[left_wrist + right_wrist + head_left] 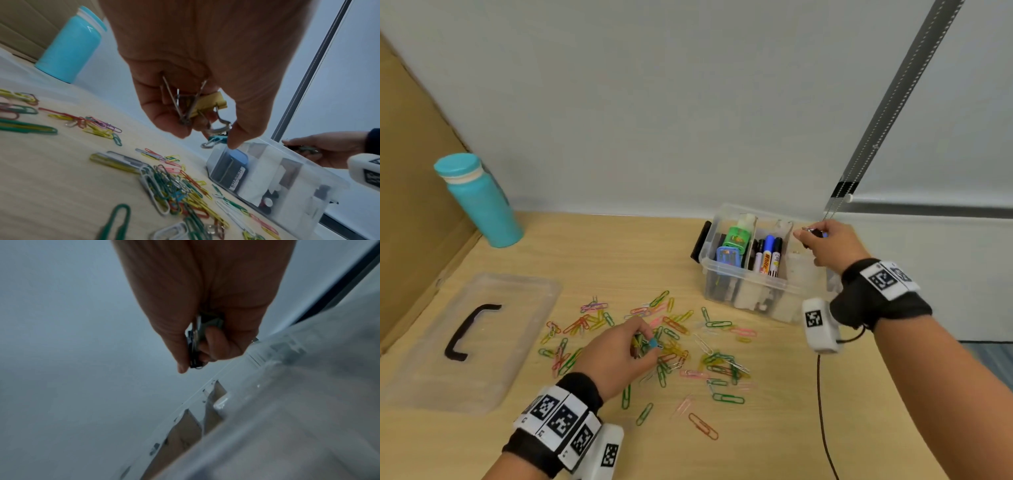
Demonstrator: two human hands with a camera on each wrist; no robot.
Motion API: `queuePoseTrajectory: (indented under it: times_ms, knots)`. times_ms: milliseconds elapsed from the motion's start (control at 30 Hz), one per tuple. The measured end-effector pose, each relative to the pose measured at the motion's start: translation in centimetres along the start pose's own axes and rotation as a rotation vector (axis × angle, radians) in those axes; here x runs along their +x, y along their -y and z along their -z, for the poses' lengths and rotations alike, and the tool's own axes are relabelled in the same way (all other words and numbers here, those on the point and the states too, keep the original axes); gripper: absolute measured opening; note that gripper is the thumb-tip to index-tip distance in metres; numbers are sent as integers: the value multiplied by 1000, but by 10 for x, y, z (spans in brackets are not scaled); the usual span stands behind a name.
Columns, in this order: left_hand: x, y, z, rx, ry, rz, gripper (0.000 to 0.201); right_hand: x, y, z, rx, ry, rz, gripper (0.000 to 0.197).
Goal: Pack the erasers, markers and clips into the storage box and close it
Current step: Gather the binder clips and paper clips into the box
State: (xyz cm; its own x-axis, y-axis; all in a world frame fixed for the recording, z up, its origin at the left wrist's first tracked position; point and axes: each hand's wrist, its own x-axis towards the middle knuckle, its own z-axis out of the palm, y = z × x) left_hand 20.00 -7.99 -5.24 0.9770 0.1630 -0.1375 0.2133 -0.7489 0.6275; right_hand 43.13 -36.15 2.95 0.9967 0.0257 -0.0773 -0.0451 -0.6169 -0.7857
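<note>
left hand (619, 353) pinches metal binder clips (205, 105); right hand (825, 246) grips dark clips (195, 345) over clear plastic box (743, 274)

A light wood-grain bench (602, 246) meets a plain pale grey-blue wall (654, 102) at the back. A brown cardboard panel (410, 171) leans along the left side. To the right, a beaded blind cord (900, 85) hangs slantwise before a white roller blind (962, 120), in soft, even light
</note>
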Motion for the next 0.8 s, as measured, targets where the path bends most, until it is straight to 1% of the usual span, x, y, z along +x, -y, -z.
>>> queuePoseTrajectory:
  times_ms: [33, 133, 233, 300, 367, 433, 500, 567, 633, 700, 733, 800]
  knots:
    - [0, -1, -1, 2, -7, 3, 16, 9, 0, 1, -70, 12, -13, 34]
    - [0, -4, -2, 5, -12, 19, 16, 29, 4, 2, -385, 87, 0, 33]
    - [0, -6, -4, 16, -24, 22, 16, 41, 11, -1, -565, 180, -21, 33]
    - [-1, -9, -6, 24, -29, 26, 15, 43, 16, -2, -584, 229, -49, 33]
    - [-2, -11, -8, 32, -33, 29, 14, 42, 18, -3, -533, 282, -68, 36]
    - [-4, -13, -10, 42, -33, 35, 14, 38, 16, -2, -465, 305, -47, 39]
    - [-5, -13, -12, 27, -33, 37, 14, 32, 8, 2, -409, 274, 16, 43]
    - [-6, -9, -12, 10, -43, 42, 15, 21, 1, 9, -372, 208, 113, 43]
    - [-8, -6, -11, -5, -51, 49, 15, 4, -10, 14, -349, 113, 215, 39]
    - [-9, -8, -9, -23, -48, 38, 15, -10, -32, 14, -356, -9, 297, 39]
    - [-8, -13, -7, -30, -44, 22, 15, -15, -46, 10, -392, -53, 317, 41]
    - [-3, -29, -1, -37, -48, -34, 14, -21, -74, 1, -467, -73, 305, 51]
